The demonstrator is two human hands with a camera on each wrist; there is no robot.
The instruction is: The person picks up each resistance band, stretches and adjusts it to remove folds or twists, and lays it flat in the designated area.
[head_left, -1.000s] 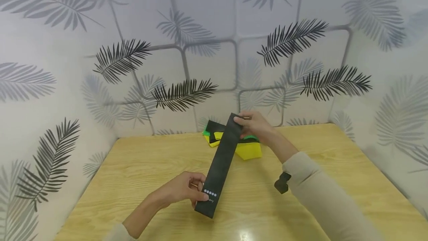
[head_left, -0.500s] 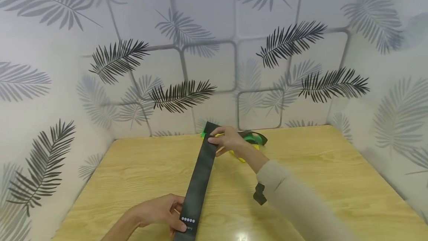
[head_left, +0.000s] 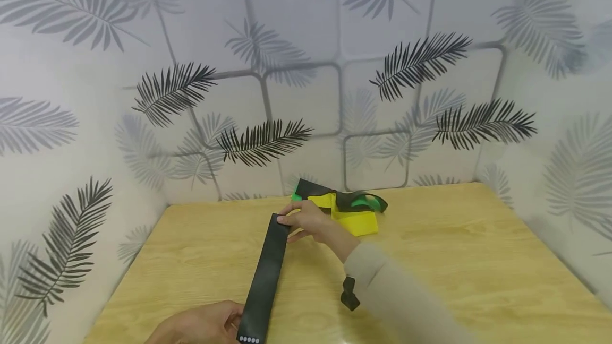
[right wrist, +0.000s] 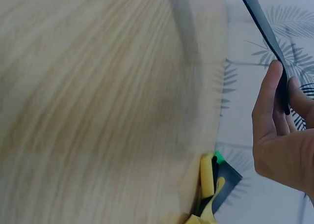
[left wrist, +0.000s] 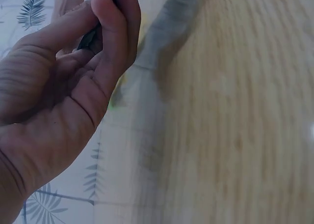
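A black resistance band (head_left: pixel 264 280) stretches between my two hands as a flat strip above the table, with a row of white dots near its lower end. My left hand (head_left: pixel 201 323) grips that near end, partly cut off by the bottom of the head view. In the left wrist view, only a dark bit of the band (left wrist: pixel 90 39) shows between thumb and fingers. At the far end, my right hand (head_left: pixel 311 222) pinches the band's top edge. The right wrist view shows the band (right wrist: pixel 262 25) edge-on, held between thumb and fingers.
Behind my right hand, yellow (head_left: pixel 358 224), black (head_left: pixel 316 189) and green (head_left: pixel 375 203) bands lie in a loose heap at the back of the wooden table (head_left: pixel 454 254). A leaf-patterned wall (head_left: pixel 306 100) rises directly behind the table.
Both hands have carried the black band left and toward the table's near side. More of the coloured heap shows now. The grip at each end persists.
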